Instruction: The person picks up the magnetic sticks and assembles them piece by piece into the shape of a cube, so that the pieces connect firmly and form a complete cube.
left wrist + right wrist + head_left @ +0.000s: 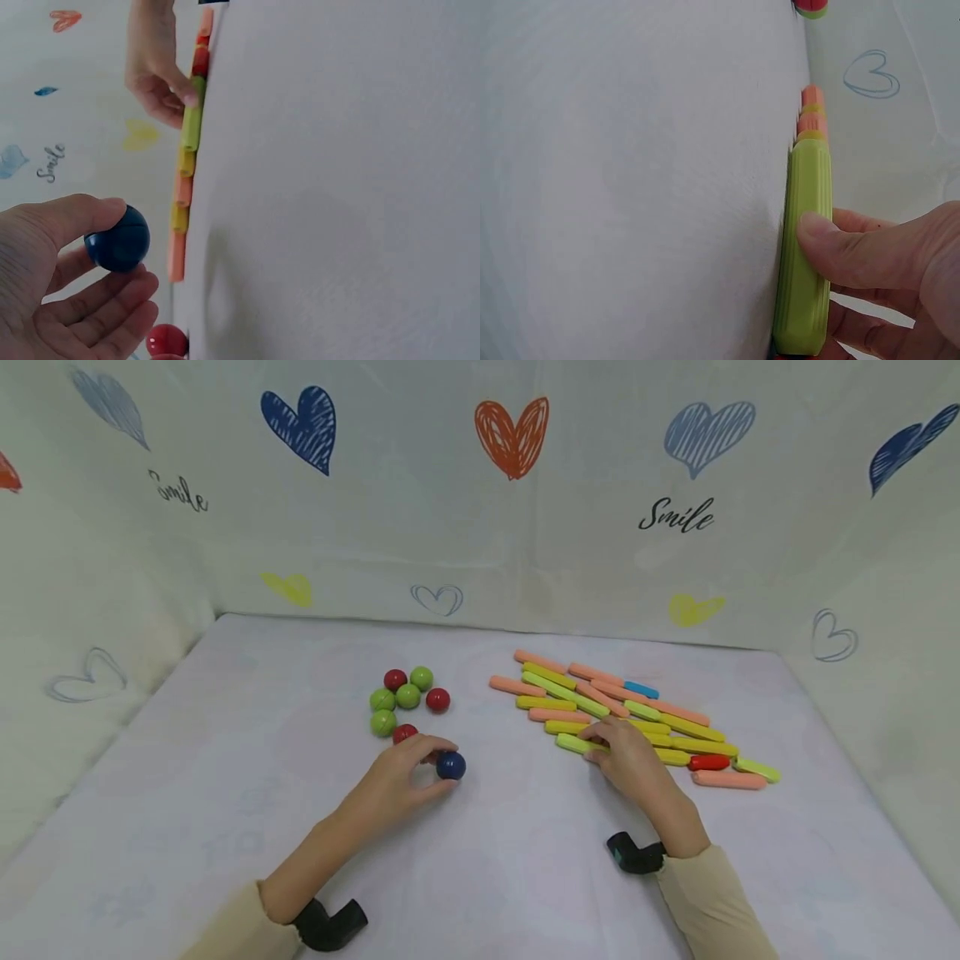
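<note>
My left hand (390,781) pinches a glossy dark blue ball (451,766) between thumb and fingers. In the left wrist view the blue ball (120,246) shows raised off the tabletop. Just beyond this hand lie red balls (438,700) and green balls (408,696) in a loose cluster. My right hand (632,767) grips a chunky light green stick (576,744) at the near edge of a group of sticks. Close up in the right wrist view, the thumb lies along that ribbed green stick (804,292), with the fingers behind it.
Yellow sticks (705,746), orange sticks (729,780), a short red stick (708,762) and a blue one (641,690) lie in slanted rows on the white table (510,877). A white curtain (405,518) with printed hearts stands behind.
</note>
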Tool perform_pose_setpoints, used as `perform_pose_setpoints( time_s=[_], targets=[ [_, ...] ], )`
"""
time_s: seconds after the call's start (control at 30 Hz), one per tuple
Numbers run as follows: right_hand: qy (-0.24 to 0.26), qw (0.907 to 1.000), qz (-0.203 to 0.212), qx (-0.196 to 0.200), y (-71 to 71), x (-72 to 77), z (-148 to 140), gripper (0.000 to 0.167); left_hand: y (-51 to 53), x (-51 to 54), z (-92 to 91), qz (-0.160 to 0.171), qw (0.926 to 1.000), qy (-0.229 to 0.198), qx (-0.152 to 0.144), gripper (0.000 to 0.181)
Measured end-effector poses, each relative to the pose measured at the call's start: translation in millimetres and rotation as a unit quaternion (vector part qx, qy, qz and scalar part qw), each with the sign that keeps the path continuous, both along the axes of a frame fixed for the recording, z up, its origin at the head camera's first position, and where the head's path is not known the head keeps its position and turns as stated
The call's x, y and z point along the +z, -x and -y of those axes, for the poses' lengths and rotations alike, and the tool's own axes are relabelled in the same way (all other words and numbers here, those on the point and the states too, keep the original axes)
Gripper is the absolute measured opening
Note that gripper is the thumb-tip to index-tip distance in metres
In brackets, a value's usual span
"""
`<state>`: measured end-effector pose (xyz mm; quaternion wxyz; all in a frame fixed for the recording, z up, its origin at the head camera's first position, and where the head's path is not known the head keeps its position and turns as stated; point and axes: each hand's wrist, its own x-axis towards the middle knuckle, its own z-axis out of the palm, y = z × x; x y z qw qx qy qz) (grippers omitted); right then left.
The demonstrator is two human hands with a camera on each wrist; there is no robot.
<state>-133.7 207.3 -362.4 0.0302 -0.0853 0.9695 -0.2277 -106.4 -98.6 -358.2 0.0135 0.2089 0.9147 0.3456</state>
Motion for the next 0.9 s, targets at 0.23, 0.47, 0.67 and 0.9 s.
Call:
perform_pose_setpoints(
  time_s=[0.23, 0.47, 0.67, 0.9],
  targets=[
    [-0.006, 1.0000, 0.007, -0.003, -4.4, -3.2, -0.6, 0.025, -11.8, -13.4, 3.9, 0.053, 0.9975, -0.047, 0.000, 0.035],
    [-0.006, 1.0000, -0.006, -0.005, -3.7, -2.6, -0.9, 0.025, -8.4, -25.5, 4.3, 0.088, 0.9940, -0.065, 0.002, 0.031],
    [-0.020, 0.9997, -0.010, 0.001, -4.3, -1.2, 0.3, 0.025, -1.9, -23.9, 3.1, 0.115, 0.9915, -0.055, 0.027, 0.029],
    [-0.041, 0.9991, -0.014, 0.003, -6.2, 0.5, 1.6, 0.027, 0.6, -18.4, 2.3, 0.134, 0.9890, -0.052, 0.036, 0.031]
  ],
)
